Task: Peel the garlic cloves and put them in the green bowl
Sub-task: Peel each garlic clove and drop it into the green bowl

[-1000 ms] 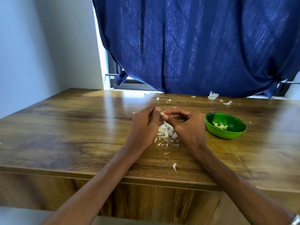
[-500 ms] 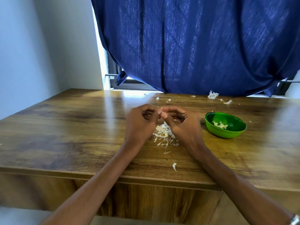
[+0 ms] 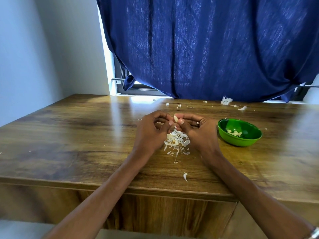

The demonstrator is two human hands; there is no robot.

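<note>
Both hands meet over the wooden table (image 3: 72,135), the right hand (image 3: 198,133) and left hand (image 3: 151,133) pinching one garlic clove (image 3: 175,118) between thumbs and fingertips. Directly below the pinch lies a pile of garlic skins (image 3: 177,141); right of it sits the green bowl (image 3: 240,141) holding peeled cloves (image 3: 234,133).

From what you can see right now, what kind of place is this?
Probably a room in a home, used here for kitchen work. A dark blue fabric curtain hangs over a window behind a brown wooden table, where a small green bowl holds peeled garlic beside a heap of papery white garlic skins.
</note>
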